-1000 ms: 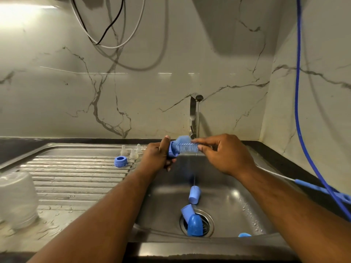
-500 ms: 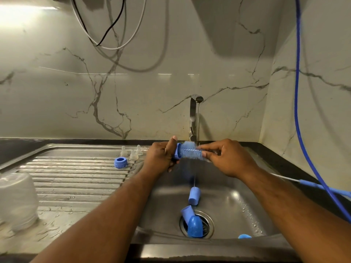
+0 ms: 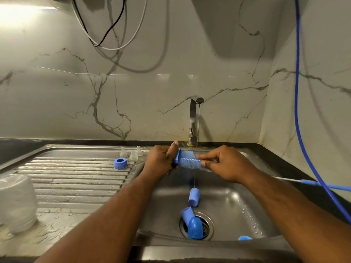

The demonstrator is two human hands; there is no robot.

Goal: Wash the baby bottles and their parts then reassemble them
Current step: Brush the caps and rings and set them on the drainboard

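Left: the left hand (image 3: 161, 160), in the middle of the frame, has its fingers curled round a blue ring (image 3: 177, 158), with the thumb up.
Right: the right hand (image 3: 226, 164), just right of it, pinches the brush (image 3: 190, 162) at the end of its bristles.
Where: the fuzzy blue brush head pokes into the ring, under thin water (image 3: 197, 130) from the tap (image 3: 192, 118). The long handle runs off to the right edge.
Slip: the ring looks wet, so it may pop out of the fingers and drop into the sink (image 3: 247, 202) below.
Push: a push that is too hard may bend the brush or splash water about.
Block: the caps (image 3: 194, 197) lie by the drain (image 3: 208, 223), and one sits on it, so water may not run away well.
Bump: the teats (image 3: 133, 155) stand just left of the left hand, so an arm may knock them over.
Count of rings: two, one held and one on the drainboard (image 3: 76, 177).
Count of teats: three, all clear.
Count of caps: three, in the lower middle. A blue bit (image 3: 245, 238) at the sink's front edge is too hidden to name.
Count of brushes: one.
Count of bottles: a clear bottle (image 3: 17, 202) stands upside down at the left edge. It is too blurred to tell if there are more.
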